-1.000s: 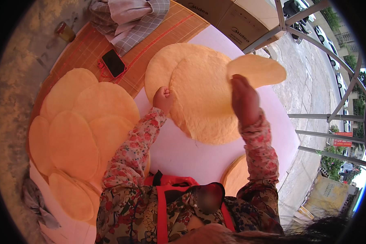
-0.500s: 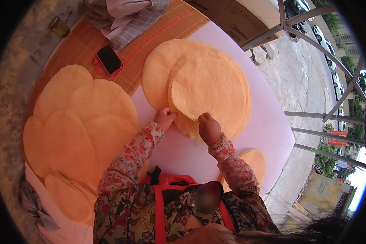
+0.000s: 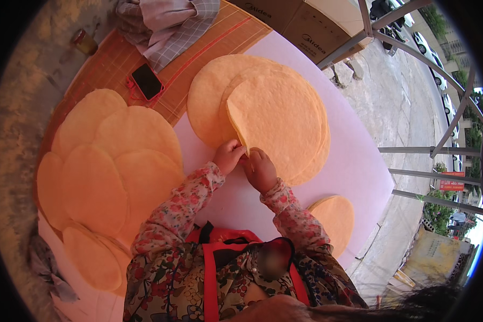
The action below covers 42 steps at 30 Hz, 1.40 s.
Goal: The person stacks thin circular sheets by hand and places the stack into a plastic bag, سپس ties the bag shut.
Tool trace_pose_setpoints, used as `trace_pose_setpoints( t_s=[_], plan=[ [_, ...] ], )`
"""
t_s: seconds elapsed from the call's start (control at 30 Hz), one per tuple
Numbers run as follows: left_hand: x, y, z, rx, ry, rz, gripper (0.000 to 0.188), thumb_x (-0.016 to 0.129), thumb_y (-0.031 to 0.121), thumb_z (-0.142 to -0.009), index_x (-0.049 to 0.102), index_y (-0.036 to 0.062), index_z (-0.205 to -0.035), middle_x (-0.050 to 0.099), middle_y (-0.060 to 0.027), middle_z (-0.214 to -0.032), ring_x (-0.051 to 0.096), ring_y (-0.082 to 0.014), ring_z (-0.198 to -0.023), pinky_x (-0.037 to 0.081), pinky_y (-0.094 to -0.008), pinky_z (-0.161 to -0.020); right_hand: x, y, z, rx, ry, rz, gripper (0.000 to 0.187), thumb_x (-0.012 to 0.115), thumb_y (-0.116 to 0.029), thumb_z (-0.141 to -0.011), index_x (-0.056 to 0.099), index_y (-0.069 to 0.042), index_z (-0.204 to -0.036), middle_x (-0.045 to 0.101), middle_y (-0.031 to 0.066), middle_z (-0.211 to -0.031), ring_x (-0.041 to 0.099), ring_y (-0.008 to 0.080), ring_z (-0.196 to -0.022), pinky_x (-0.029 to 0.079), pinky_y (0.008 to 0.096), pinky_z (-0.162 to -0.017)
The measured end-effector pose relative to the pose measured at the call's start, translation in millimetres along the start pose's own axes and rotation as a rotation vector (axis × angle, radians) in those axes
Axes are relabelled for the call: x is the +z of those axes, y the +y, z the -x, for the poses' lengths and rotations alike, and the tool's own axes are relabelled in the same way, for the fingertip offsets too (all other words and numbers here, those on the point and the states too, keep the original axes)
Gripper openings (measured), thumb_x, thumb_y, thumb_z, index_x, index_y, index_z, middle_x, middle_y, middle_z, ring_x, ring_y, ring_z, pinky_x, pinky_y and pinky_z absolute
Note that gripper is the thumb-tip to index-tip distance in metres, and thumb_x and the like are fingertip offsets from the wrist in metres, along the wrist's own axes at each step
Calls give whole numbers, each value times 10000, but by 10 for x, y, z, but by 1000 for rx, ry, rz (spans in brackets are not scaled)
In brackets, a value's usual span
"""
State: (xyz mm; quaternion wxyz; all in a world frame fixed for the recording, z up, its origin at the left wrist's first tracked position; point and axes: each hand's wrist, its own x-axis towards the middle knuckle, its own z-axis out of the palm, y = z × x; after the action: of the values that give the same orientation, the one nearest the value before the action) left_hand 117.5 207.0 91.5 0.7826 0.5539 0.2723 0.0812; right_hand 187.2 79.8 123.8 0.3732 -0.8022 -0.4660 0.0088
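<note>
A pile of thin round flatbreads, pale orange, lies ahead of me, the top flatbread (image 3: 279, 121) set off to the right of a lower flatbread (image 3: 203, 102). My left hand (image 3: 229, 156) and my right hand (image 3: 261, 170) meet at the pile's near left edge, nearly touching. Both are closed, fingertips pinching the rim of the top flatbread, which is drawn up and bent between them. Whether more than one layer is pinched cannot be told. To my left spreads an overlapping group of flatbreads (image 3: 94, 188); a smaller stack (image 3: 335, 220) is by my right forearm.
Beneath the pile is a pinkish white tabletop (image 3: 354, 166). Farther left, a brown slatted mat (image 3: 110, 64) bears a phone (image 3: 146, 82) and bunched grey cloth (image 3: 172, 32). A lidded jar (image 3: 84, 42) stands beyond it. Cardboard boxes (image 3: 300, 27) and metal bars (image 3: 434, 151) border the far right.
My right hand has moved left along the rim, and my left hand slightly right, bringing them together. The top flatbread's left edge is now pulled up into a bend.
</note>
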Motion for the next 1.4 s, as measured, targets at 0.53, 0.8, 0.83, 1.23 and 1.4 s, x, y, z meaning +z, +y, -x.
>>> trace_pose_setpoints(
  t_s=[0.53, 0.8, 0.83, 1.23, 1.4],
  plan=[
    [-359, 156, -334, 33, 551, 80, 240, 637, 118, -772, 531, -13, -942, 570, -34, -779, 536, -98, -589, 439, -222, -490, -3159, 234, -831, 327, 347, -307, 179, 468, -77, -923, 574, 7, -1042, 607, 31, -883, 572, 100, -746, 465, 227, -642],
    [-418, 230, -515, -12, 359, 125, 132, 639, 124, -799, 574, 9, -806, 550, 5, -651, 511, -68, -562, 428, -214, -495, -229, 691, -1245, 57, -60, 65, 118, 527, -86, -778, 560, 3, -707, 574, 219, -749, 557, 400, -720, 453, 450, -636],
    [-424, 228, -517, 17, 363, 83, 129, 638, 124, -798, 580, 10, -787, 552, 5, -644, 511, -70, -567, 429, -220, -507, -38, 656, -1242, 138, -113, 67, 130, 524, -95, -777, 562, 3, -702, 576, 225, -750, 560, 401, -723, 455, 449, -639],
    [37, 294, -339, 305, 128, -69, 149, 526, 46, -830, 600, -13, -945, 616, -60, -938, 580, -123, -842, 471, -259, -739, 236, 459, -923, 578, -184, -454, 216, 555, -202, -887, 588, 1, -818, 572, 28, -680, 533, 85, -615, 452, 266, -539],
    [-7, 96, -229, 162, 228, -106, 234, 554, 90, -825, 574, -25, -1028, 618, -65, -923, 569, -102, -843, 469, -244, -744, -337, 580, -584, 739, 240, -1076, 119, 568, -160, -884, 596, -49, -851, 581, -28, -735, 516, 41, -606, 393, 188, -516]
  ],
)
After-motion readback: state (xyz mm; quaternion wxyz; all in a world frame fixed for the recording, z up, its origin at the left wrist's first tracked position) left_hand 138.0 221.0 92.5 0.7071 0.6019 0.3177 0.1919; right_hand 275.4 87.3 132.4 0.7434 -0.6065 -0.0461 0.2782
